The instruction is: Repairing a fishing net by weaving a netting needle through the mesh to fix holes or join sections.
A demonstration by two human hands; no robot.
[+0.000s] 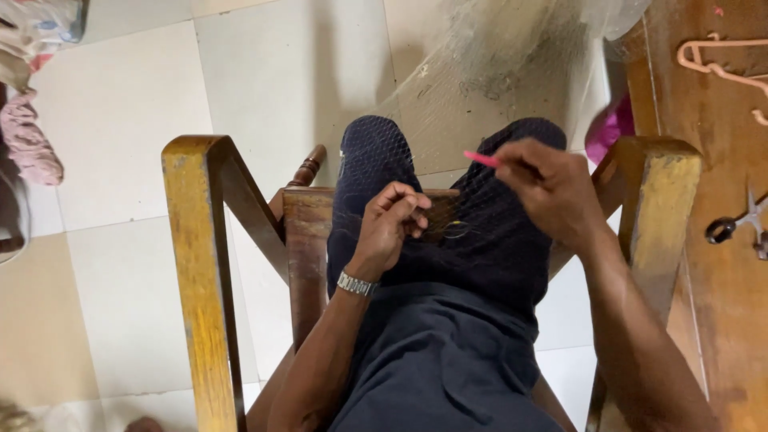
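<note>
Seated person mending a fine net [480, 88] draped over the knees, at the stage of working one mesh with a netting needle.

The left hand [394, 224] is curled nearly closed, its fingertips pinching a fold of net over the lap, near the front edge of the wooden chair [200, 264]. The right hand [552, 188] is also closed, gripping a slim pink needle [481, 158] whose tip points left toward the pinched mesh; the two hands are near but apart. The net runs from the lap up over both knees to the floor beyond. Judged from this pose, a knot is being formed; the next move calls for steady tension from the left pinch and precise aim of the needle. Scissors [732, 226] lie on the wooden surface at right.
</note>
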